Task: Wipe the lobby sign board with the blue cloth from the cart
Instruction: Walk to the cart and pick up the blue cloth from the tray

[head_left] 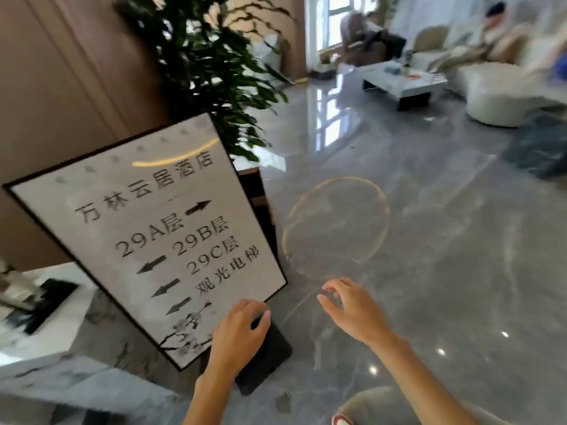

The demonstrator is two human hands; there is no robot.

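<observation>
The lobby sign board [147, 228] stands tilted at the left, a pale panel in a thin black frame with black characters, arrows and a flower branch. Its black base [270, 360] rests on the grey floor. My left hand [237, 332] lies with curled fingers over the board's lower right corner, holding nothing. My right hand [352, 308] hovers to the right of the board, fingers apart and empty. No blue cloth and no cart are in view.
A tall leafy plant [208, 62] rises behind the board by the brown wall panels. Glossy grey marble floor [429, 240] stretches right. A low white table [402, 81], pale sofas [497, 96] and seated people are far back. My shoe [340, 420] shows at the bottom.
</observation>
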